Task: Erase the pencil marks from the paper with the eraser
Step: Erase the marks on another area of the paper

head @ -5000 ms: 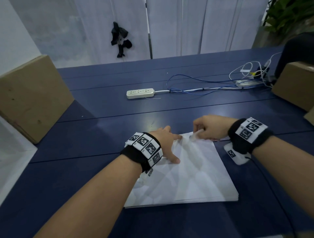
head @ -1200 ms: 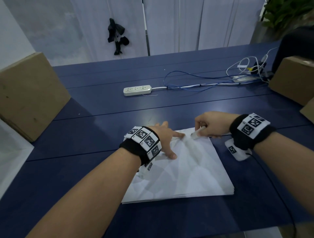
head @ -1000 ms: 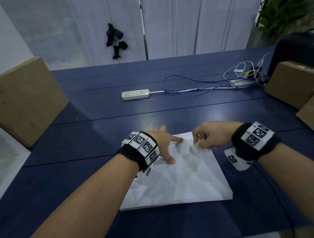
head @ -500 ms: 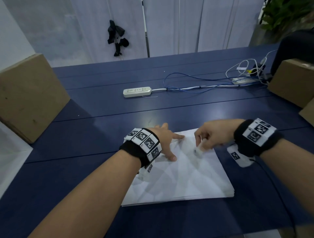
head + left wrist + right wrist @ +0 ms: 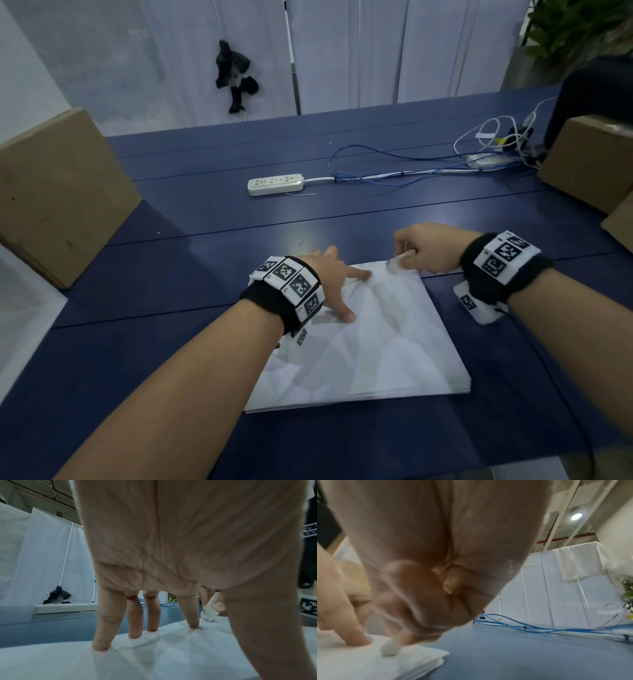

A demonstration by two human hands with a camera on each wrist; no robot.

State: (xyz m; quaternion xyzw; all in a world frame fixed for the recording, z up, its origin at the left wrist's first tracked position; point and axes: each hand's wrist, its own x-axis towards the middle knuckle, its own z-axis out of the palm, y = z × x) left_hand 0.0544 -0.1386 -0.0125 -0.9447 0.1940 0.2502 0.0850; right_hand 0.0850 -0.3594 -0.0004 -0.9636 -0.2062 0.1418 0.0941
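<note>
A stack of white paper (image 5: 370,349) lies on the blue table (image 5: 205,219) in front of me. My left hand (image 5: 337,284) presses spread, straight fingers (image 5: 133,623) down on the sheet's far left part. My right hand (image 5: 424,250) grips a small white eraser (image 5: 397,261) whose tip touches the paper near its far right corner. The same eraser (image 5: 210,609) shows beyond my left fingers, and its blurred tip (image 5: 390,647) rests on the paper (image 5: 368,660) in the right wrist view. No pencil marks are clearly visible.
A white power strip (image 5: 275,184) with blue and white cables (image 5: 411,171) lies farther back on the table. Cardboard boxes stand at the left (image 5: 58,192) and right (image 5: 589,157) edges. White curtains hang behind.
My right hand has moved the eraser back up from the middle of the sheet to its far right corner. The left hand stays pressed in place.
</note>
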